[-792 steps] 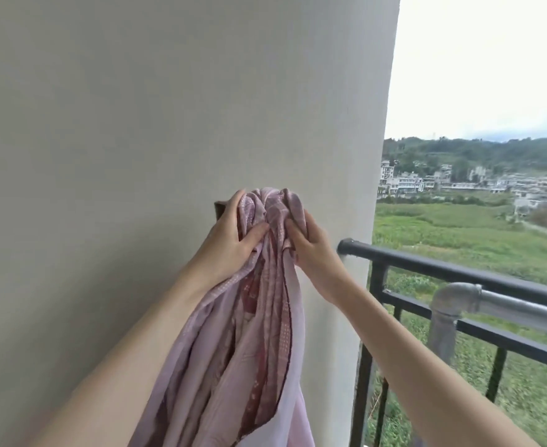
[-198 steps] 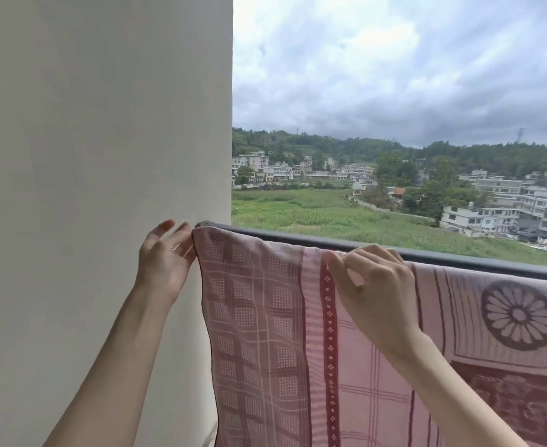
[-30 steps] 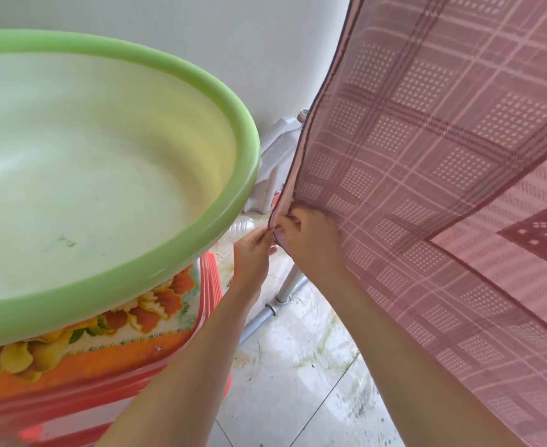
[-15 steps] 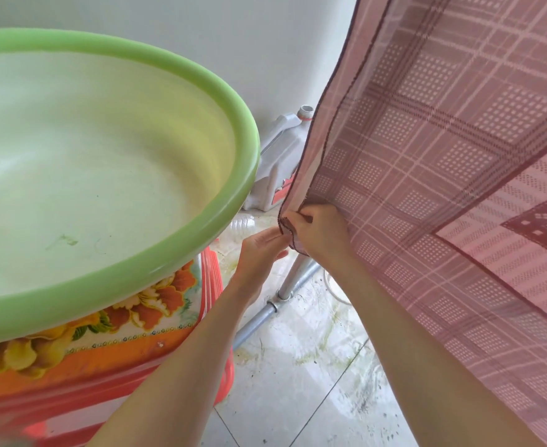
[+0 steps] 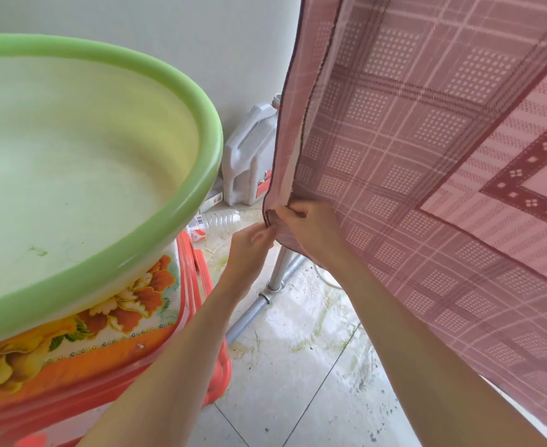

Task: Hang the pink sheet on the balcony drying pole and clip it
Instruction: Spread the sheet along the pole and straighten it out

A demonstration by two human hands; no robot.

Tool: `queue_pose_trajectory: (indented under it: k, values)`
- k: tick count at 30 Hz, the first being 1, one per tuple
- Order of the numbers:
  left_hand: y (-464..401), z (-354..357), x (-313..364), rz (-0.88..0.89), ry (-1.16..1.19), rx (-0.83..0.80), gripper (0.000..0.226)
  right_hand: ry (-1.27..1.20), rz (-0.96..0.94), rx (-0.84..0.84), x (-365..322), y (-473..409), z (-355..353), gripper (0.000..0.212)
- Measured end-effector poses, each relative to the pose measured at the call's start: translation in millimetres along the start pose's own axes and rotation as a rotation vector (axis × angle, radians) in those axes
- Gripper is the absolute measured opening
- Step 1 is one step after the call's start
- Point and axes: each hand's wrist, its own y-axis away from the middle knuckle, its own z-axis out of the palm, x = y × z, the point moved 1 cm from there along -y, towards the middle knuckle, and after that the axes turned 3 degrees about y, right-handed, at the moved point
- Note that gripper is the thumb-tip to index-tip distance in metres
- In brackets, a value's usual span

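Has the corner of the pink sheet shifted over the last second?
Cannot tell. The sheet corner, pinched by both hands, looks a little farther from the green basin, but the head camera itself moves.

The basin (image 5: 88, 175) sits at the left on a stack of stools (image 5: 111, 343), the hanging sheet (image 5: 427, 175) fills the right, both hands (image 5: 282, 233) meet at its lower corner between them, and a jug (image 5: 249, 156) stands behind on the floor (image 5: 298, 382) against the wall (image 5: 201, 33).
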Motion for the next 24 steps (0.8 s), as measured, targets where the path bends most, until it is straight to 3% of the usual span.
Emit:
queue_pose_trajectory:
  k: [2,5,6,9,12,14,17,20,24]
  values:
    - [-3.0,0.4,-2.4,0.003,-0.018,0.051,0.034,-0.049,0.001,-0.001,2.2,4.0,-4.6,0.046]
    - [-6.8,3.3,-6.4,0.041,-0.048,0.073,0.032,-0.157,0.016,-0.032,10.1,21.9,-8.6,0.016]
    - [-8.5,4.5,-7.4,0.046,-0.041,0.076,0.030,-0.198,0.047,-0.030,17.7,31.7,-6.9,0.016]
    - [-13.8,6.9,-11.6,0.037,-0.028,0.095,0.027,-0.339,0.233,0.023,49.6,67.9,5.7,0.028]
    - [-15.8,6.5,-16.4,0.032,-0.057,0.089,0.024,-0.688,0.481,0.140,72.6,91.4,16.0,0.018]
    - [-13.6,9.0,-13.9,0.030,-0.039,0.095,0.024,-0.934,0.589,0.189,79.5,97.0,17.9,0.027]
    - [-11.8,13.3,-8.7,0.042,0.029,0.113,0.028,-1.260,0.613,0.322,86.2,99.7,15.9,0.041]
    - [-14.2,13.4,-9.2,0.056,0.027,0.135,0.026,-1.447,0.577,0.455,92.6,103.0,8.7,0.037]
    - [-14.3,15.0,-9.2,0.078,0.027,0.138,0.030,-1.591,0.525,0.512,102.2,108.5,3.1,0.026]
